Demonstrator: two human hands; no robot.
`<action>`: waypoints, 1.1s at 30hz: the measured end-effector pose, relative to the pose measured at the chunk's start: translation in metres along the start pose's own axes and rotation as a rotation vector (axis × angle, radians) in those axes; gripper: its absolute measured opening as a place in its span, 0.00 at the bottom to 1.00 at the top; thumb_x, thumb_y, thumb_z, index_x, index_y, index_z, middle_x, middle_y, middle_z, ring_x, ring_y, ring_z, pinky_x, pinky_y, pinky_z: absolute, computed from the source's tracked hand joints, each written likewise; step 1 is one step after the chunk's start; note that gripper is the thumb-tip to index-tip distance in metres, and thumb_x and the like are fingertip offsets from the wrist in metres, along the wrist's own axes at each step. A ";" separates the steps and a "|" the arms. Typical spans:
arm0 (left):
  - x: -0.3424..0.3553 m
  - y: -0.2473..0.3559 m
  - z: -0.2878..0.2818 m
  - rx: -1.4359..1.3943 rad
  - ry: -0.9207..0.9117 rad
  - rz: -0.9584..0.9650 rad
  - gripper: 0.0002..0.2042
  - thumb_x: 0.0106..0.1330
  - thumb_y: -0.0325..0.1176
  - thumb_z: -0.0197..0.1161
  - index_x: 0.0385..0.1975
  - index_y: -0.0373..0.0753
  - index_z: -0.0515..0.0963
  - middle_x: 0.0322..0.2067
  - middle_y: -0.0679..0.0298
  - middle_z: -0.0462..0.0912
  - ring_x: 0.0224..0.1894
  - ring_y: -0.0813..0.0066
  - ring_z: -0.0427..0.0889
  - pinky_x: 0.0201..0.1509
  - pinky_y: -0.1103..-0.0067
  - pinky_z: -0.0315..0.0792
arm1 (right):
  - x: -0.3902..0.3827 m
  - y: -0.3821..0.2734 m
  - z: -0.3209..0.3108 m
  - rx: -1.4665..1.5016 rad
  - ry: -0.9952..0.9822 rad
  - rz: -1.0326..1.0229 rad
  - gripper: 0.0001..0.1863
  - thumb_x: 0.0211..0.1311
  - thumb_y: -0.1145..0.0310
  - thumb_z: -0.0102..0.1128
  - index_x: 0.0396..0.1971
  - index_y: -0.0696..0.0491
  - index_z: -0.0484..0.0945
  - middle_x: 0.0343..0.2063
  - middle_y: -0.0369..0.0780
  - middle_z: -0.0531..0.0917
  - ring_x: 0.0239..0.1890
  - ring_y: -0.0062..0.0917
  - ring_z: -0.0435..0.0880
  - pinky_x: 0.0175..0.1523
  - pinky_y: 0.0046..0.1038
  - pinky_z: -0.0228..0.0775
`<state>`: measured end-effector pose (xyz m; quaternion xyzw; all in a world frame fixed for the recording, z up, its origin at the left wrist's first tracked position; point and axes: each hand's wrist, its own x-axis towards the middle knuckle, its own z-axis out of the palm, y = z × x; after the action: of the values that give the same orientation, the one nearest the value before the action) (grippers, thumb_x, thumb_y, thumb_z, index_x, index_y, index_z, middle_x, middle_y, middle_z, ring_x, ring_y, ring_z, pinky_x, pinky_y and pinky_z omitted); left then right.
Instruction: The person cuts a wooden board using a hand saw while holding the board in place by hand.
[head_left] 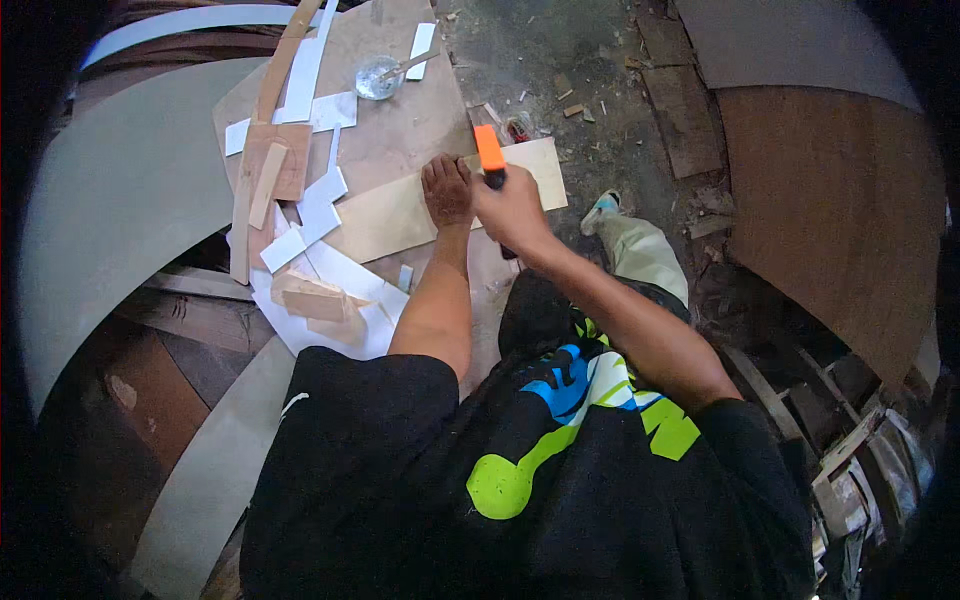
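Now, orange/blk. tool [489,148] is grasped in R hand [515,208]; L hand [447,195] is laid on wood bd. [385,222], hold of its fingers [440,170] unclear.

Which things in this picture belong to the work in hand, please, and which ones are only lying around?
In use, it seems:
Pale board, under the left hand
Orange-and-black tool, held in the right hand
Light-brown sheet, beneath the board

Probably just lying about:
Clear bowl with a stick
White strip
Curved wooden strip
Floor scrap
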<state>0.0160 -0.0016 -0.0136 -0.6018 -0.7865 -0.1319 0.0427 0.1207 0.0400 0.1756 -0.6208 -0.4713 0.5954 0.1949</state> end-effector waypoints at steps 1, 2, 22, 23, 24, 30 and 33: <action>0.003 0.006 0.003 -0.006 0.004 0.006 0.08 0.62 0.36 0.51 0.32 0.39 0.70 0.34 0.59 0.72 0.39 0.61 0.70 0.47 0.69 0.66 | 0.007 -0.002 -0.001 -0.018 -0.015 0.090 0.12 0.51 0.67 0.55 0.24 0.63 0.75 0.20 0.53 0.77 0.27 0.42 0.81 0.32 0.35 0.69; -0.001 -0.001 0.005 -0.005 0.067 0.028 0.08 0.62 0.36 0.51 0.32 0.39 0.70 0.34 0.59 0.72 0.39 0.61 0.70 0.47 0.69 0.66 | -0.002 -0.005 0.001 -0.017 -0.025 0.096 0.12 0.51 0.67 0.55 0.24 0.63 0.75 0.20 0.53 0.77 0.27 0.42 0.81 0.32 0.35 0.69; -0.008 -0.017 -0.008 -0.074 -0.044 -0.054 0.08 0.62 0.35 0.50 0.33 0.38 0.71 0.35 0.57 0.71 0.42 0.61 0.69 0.50 0.70 0.64 | -0.008 -0.010 0.012 0.055 -0.143 -0.026 0.11 0.54 0.68 0.52 0.17 0.57 0.68 0.08 0.35 0.69 0.08 0.20 0.69 0.13 0.25 0.58; -0.009 -0.020 -0.006 -0.080 0.002 -0.024 0.08 0.62 0.36 0.50 0.33 0.38 0.71 0.34 0.57 0.71 0.41 0.61 0.69 0.49 0.70 0.64 | -0.024 -0.014 0.001 0.058 -0.157 -0.014 0.10 0.53 0.68 0.52 0.17 0.58 0.69 0.08 0.36 0.69 0.08 0.20 0.69 0.13 0.25 0.59; -0.010 -0.025 -0.004 -0.076 0.007 -0.027 0.08 0.62 0.36 0.50 0.33 0.38 0.71 0.34 0.57 0.71 0.41 0.61 0.69 0.49 0.70 0.64 | -0.031 -0.017 -0.003 0.062 -0.174 -0.001 0.10 0.52 0.68 0.52 0.18 0.58 0.69 0.08 0.36 0.69 0.09 0.19 0.69 0.14 0.25 0.59; -0.001 -0.003 -0.007 -0.097 -0.105 0.025 0.09 0.64 0.35 0.47 0.33 0.37 0.71 0.33 0.57 0.72 0.41 0.59 0.70 0.49 0.68 0.64 | 0.028 0.011 0.013 -0.067 -0.033 0.029 0.13 0.51 0.66 0.54 0.20 0.63 0.74 0.15 0.50 0.77 0.22 0.36 0.81 0.26 0.35 0.69; -0.012 -0.025 -0.003 0.053 -0.063 0.009 0.09 0.64 0.35 0.48 0.34 0.36 0.71 0.34 0.56 0.71 0.42 0.58 0.70 0.51 0.68 0.63 | -0.022 -0.015 -0.006 0.033 -0.135 0.101 0.12 0.55 0.66 0.53 0.20 0.58 0.70 0.09 0.35 0.70 0.09 0.20 0.70 0.14 0.27 0.59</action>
<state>-0.0051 -0.0195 -0.0177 -0.6080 -0.7878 -0.0916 0.0345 0.1240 0.0312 0.2006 -0.5989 -0.4415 0.6528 0.1425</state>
